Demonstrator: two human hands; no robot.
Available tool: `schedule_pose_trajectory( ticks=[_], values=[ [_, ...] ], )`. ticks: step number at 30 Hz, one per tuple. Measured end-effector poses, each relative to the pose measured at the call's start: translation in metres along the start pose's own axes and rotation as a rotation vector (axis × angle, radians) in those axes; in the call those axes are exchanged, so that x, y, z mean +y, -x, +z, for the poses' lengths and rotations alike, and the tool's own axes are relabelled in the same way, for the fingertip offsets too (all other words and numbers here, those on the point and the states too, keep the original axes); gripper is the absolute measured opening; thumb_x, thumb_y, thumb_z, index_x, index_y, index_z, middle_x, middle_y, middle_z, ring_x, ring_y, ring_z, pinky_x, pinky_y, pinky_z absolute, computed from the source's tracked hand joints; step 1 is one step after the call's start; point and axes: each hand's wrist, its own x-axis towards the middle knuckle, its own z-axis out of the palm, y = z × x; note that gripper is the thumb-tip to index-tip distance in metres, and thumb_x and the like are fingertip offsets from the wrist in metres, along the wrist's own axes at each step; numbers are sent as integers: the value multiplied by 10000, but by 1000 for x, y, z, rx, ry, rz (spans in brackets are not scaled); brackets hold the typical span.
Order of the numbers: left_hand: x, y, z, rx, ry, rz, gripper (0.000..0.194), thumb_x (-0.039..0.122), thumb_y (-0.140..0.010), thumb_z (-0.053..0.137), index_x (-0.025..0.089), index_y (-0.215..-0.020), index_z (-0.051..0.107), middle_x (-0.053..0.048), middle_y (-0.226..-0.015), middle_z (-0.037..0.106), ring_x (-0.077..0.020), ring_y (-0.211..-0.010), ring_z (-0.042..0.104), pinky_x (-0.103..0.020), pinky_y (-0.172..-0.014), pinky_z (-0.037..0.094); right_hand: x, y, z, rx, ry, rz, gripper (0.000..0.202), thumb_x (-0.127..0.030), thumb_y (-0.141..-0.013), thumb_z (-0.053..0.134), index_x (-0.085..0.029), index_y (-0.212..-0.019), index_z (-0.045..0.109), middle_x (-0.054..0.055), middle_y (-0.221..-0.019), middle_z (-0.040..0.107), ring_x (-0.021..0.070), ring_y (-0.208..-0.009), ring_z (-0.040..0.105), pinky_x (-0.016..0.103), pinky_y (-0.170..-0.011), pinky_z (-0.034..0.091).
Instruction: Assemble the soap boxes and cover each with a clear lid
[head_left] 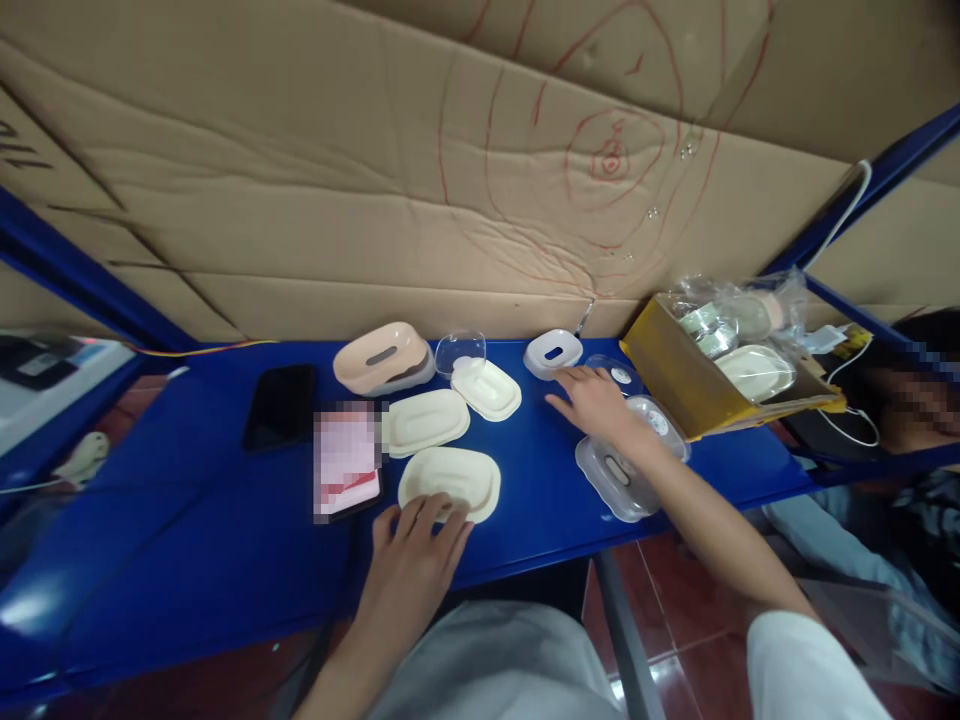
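Note:
My left hand [422, 540] rests with spread fingers on the near edge of a cream oval lid [457, 473]. Two more cream pieces lie beyond it, one at the left [426, 422] and one farther back [491, 390]. My right hand [591, 400] reaches across the table, fingers apart, just in front of a small white container with an oval slot [553, 353]. Beneath and beside my right forearm are clear plastic pieces [619, 480]. A peach container [381, 360] stands at the back, next to a clear lid [460, 352].
The blue table [525, 500] holds a black phone [280, 405] and a blurred pink item [347, 460] at the left. At the right, a yellow-edged cardboard box [664, 370] holds wrapped pieces. A person [915, 430] sits at the far right. Cardboard [337, 180] walls the back.

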Motion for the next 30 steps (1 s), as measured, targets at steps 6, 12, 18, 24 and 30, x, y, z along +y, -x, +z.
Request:
schedule_pose_trajectory(
  ticks=[6, 12, 18, 24, 30],
  values=[
    [-9, 6, 4, 52, 48, -46, 211, 174, -1107, 561, 227, -1251, 705, -97, -1251, 758, -297, -1093, 701, -448, -912, 455, -4, -62, 9, -109, 46, 24, 393, -262, -1064, 654, -147, -1441, 650, 192, -1373, 754, 331, -1186, 757, 394, -989, 561],
    [-12, 0, 8, 88, 124, -59, 239, 155, -1103, 545, 192, -1281, 700, -105, -1254, 753, -292, -1094, 713, -426, -898, 459, -22, 9, 7, -171, 35, -36, 363, -250, -1072, 627, -203, -1432, 657, 127, -1313, 778, 316, -1040, 804, 374, -856, 601],
    [-11, 3, 12, 108, 111, -79, 245, 178, -1129, 510, 188, -1275, 706, -109, -1257, 747, -288, -1097, 704, -424, -908, 461, -40, 75, 11, -153, -86, -217, 332, -198, -1087, 608, -249, -1410, 669, 89, -1333, 776, 273, -1079, 789, 386, -915, 611],
    [-9, 10, 11, 126, 107, -83, 323, 143, -1104, 525, 180, -1381, 686, -150, -1347, 714, -310, -1139, 690, -425, -934, 489, -41, 116, 15, -74, -259, -383, 319, -71, -1078, 528, -225, -1300, 699, 84, -1334, 783, 268, -1038, 780, 451, -878, 604],
    [0, 12, 8, 52, 229, 78, 528, 50, -1044, 519, 253, -1518, 632, -135, -1610, 587, -331, -1436, 567, -480, -1171, 390, -26, 132, 18, -43, -345, -439, 377, -14, -1045, 531, -244, -1296, 693, 66, -1370, 767, 272, -1125, 746, 480, -941, 576]
  ],
)
